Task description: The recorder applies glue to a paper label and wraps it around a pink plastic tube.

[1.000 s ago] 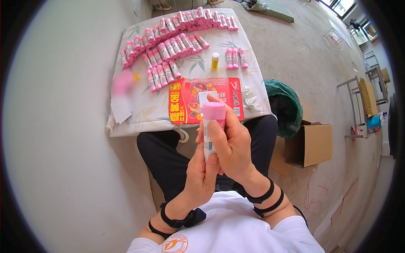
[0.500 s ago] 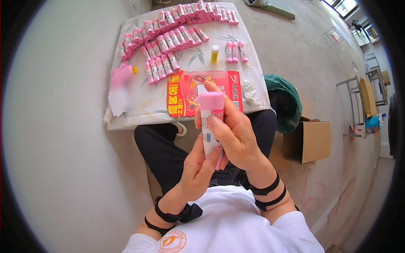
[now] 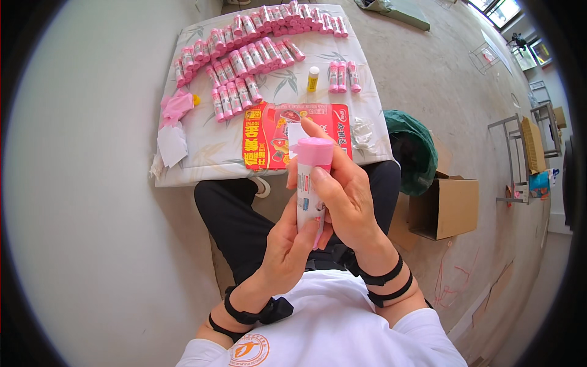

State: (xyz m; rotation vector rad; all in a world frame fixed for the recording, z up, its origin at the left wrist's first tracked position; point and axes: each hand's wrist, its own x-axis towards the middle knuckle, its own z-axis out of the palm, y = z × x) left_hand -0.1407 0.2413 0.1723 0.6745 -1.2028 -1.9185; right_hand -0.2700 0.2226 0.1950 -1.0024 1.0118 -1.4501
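Observation:
Both my hands hold one pink roll, which looks like a roll of plastic bags with a white printed label (image 3: 307,191) round it. The roll stands roughly upright above my lap, its pink end up. My left hand (image 3: 284,244) grips its lower part, thumb along the label. Higher up, my right hand (image 3: 345,196) wraps the right side with its thumb pressed on the label's edge. Beyond the roll, a white slip of paper (image 3: 296,131) lies on a red printed cardboard sheet (image 3: 260,137). A yellow glue stick with a white cap (image 3: 312,79) stands behind the sheet.
Many similar pink rolls (image 3: 247,58) lie in rows on the cloth-covered table (image 3: 208,137), with several more (image 3: 344,77) at right. Pink film (image 3: 177,105) and white papers (image 3: 172,145) lie at left, crumpled white scraps (image 3: 364,134) at right. A green bag (image 3: 422,137) and cardboard box (image 3: 455,208) stand beside the table.
The held roll has shifted slightly right and down with both hands, and turned a little. The grip of both hands stays much the same.

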